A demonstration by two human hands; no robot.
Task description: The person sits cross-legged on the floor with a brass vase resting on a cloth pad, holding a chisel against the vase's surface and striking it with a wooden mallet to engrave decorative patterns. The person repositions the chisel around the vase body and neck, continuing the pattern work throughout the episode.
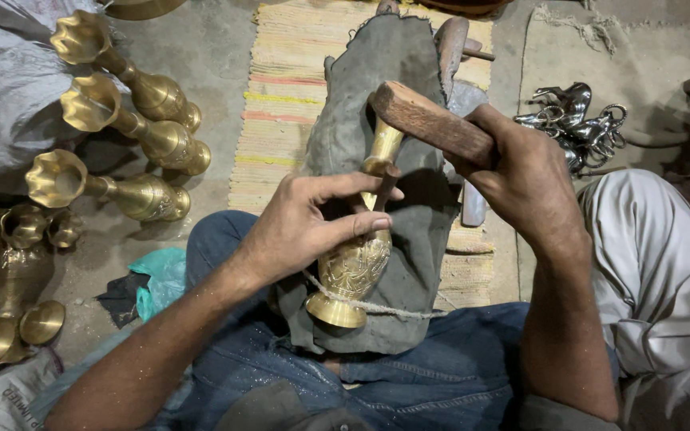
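Left of the brass vase on the lap, three finished brass vases lie on their sides on the floor, mouths pointing away from the work; likely parked there to keep them out of swing range. Below those, more brass pieces bunch at the frame edge, shapes partly cut off. A teal rag sits on the floor between that pile and the vase.

Left hand: fingers closed around a thin dark punch, tip set against the vase's neck, thumb and forefinger wrapping over the vase body too. Looks like that grip both aims the punch and pins the vase.

Vase lies tilted, base toward the person, neck pointing away, bedded on a grey cloth pad draped over the denim-clad knee. A cord runs across the pad just by the base; I'd judge it ties the vase down so it can't roll. Engraved pattern shows on the belly.

Right of the vase, right hand: fingers gripping a wooden mallet, head raised just above the punch's top end.

Behind the vase, a striped mat covers the floor. Far right of it, a heap of silver-coloured metal parts, well apart from the work.
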